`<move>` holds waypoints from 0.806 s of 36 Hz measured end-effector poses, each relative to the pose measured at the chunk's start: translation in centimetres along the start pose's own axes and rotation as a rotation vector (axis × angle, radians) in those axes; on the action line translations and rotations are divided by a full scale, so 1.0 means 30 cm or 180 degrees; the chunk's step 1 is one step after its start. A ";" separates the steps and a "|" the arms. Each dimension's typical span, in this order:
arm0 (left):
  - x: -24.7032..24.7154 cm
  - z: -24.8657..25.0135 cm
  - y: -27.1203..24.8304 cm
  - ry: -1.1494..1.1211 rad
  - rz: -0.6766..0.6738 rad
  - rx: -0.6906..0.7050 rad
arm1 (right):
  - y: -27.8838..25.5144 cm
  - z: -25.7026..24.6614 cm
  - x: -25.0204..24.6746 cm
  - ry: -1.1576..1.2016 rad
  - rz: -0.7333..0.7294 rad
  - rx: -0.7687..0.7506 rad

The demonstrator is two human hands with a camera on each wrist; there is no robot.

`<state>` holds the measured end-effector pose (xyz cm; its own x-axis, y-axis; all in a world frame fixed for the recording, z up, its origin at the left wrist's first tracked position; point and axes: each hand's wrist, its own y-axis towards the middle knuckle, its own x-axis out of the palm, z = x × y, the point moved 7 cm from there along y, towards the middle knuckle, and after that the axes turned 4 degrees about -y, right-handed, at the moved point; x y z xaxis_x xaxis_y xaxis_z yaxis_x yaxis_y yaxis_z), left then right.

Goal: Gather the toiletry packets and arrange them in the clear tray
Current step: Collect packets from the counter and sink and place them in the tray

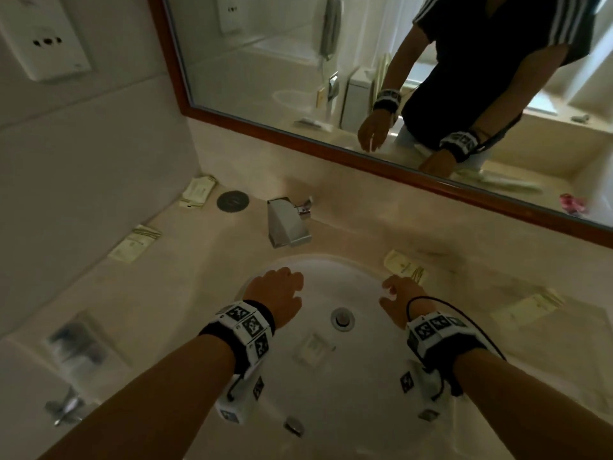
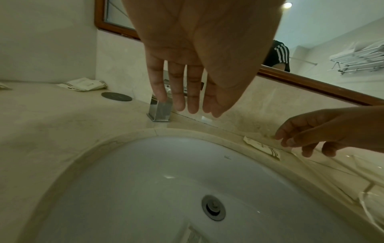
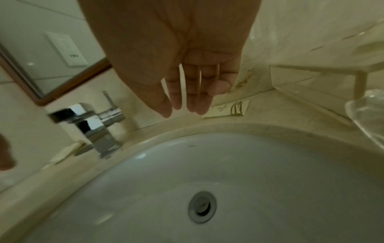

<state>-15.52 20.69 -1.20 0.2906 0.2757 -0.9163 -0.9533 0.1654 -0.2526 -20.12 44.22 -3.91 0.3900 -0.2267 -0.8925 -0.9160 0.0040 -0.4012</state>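
Observation:
Both hands hover empty over the white sink. My left hand is above the basin's left side, fingers straight in the left wrist view. My right hand is at the right rim, fingers relaxed, just short of a cream packet on the counter, not touching it. Other cream packets lie in the back left corner, along the left wall and far right. The clear tray stands right of the sink.
A chrome faucet stands behind the basin, with a dark round disc to its left. A wood-framed mirror runs along the back wall. A clear glass item sits near the tray. Another chrome tap is at lower left.

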 end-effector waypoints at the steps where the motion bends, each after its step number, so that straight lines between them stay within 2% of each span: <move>1: 0.002 -0.010 0.012 -0.0068 0.0012 -0.0006 | 0.034 0.016 0.004 -0.0023 0.0054 0.0005; 7: -0.004 -0.147 0.071 -0.0287 0.0084 -0.0308 | 0.220 0.125 0.024 -0.0003 0.0244 0.0290; 12: -0.039 -0.406 0.059 -0.0288 0.0177 -0.0857 | 0.358 0.170 0.045 0.0250 0.0406 0.0431; 15: -0.061 -0.560 0.012 -0.0239 0.0167 -0.1227 | 0.523 0.301 0.132 0.0371 0.0278 0.0555; 18: -0.083 -0.702 -0.023 -0.0174 0.0132 -0.1540 | 0.461 0.219 0.097 0.0157 0.0334 0.0606; 23: -0.128 -0.889 -0.026 -0.0054 0.0228 -0.1970 | 0.405 0.109 0.076 0.0021 0.0410 0.0408; 27: -0.138 -1.034 0.007 -0.0020 0.0336 -0.2170 | 0.311 -0.101 0.018 0.0029 0.0570 0.0351; 29: -0.122 -1.108 0.030 0.0048 0.0305 -0.2242 | 0.271 -0.219 0.010 -0.0025 0.0657 0.0171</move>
<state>-20.17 -11.64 -8.39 0.2066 0.2445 -0.9474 -0.8023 -0.5119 -0.3071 -28.08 37.80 -6.07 0.1954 -0.2081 -0.9584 -0.9702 0.1015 -0.2199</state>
